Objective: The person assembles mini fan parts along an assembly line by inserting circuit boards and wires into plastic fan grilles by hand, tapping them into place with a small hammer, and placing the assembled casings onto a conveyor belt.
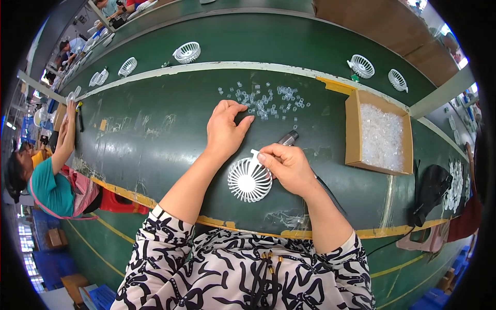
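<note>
My right hand (289, 168) pinches the tab of a round white plastic grille (249, 180) with radiating ribs, in front of me above the table. My left hand (226, 126) is at the near-left edge of a scatter of small clear plastic pieces (263, 106). Its thumb and index finger are apart, and no piece shows between them. Just beyond my right hand lies a dark cylindrical tool (289, 137), and a black cable (330, 195) runs from behind that hand toward the table's front edge.
A cardboard box (353, 129) full of clear plastic pieces stands to the right. Beyond a pale rail, several white grilles (187, 52) sit on a green belt (289, 39). A co-worker in a teal top (54, 181) sits at the left. A black object (433, 188) is at the far right.
</note>
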The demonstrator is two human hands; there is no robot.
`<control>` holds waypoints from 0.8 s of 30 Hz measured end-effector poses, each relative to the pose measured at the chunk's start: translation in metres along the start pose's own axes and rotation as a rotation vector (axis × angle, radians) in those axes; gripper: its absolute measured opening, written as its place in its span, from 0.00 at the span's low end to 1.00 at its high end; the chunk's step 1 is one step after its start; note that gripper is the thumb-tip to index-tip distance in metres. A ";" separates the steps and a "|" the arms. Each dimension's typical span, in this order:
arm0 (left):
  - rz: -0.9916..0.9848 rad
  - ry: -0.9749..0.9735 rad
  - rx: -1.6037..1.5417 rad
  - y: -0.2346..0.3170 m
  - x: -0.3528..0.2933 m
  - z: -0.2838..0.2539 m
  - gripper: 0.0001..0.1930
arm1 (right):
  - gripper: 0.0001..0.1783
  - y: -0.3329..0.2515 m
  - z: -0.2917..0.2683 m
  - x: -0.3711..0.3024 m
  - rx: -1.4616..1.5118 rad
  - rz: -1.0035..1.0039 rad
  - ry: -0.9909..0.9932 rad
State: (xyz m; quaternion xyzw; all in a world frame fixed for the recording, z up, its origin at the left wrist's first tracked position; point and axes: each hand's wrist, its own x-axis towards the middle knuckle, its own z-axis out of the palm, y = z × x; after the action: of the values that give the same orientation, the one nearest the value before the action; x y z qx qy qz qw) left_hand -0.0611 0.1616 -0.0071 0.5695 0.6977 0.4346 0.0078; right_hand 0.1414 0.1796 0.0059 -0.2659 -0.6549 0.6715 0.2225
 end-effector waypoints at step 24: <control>-0.909 -0.273 -1.120 0.038 -0.065 -0.064 0.08 | 0.12 -0.008 -0.004 -0.006 0.162 -0.046 -0.009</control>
State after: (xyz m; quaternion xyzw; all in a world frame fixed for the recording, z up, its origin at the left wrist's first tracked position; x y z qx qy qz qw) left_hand -0.0405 0.0708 0.0247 0.1836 0.5311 0.6050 0.5640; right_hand 0.1478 0.1789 0.0141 -0.2290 -0.6055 0.7181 0.2556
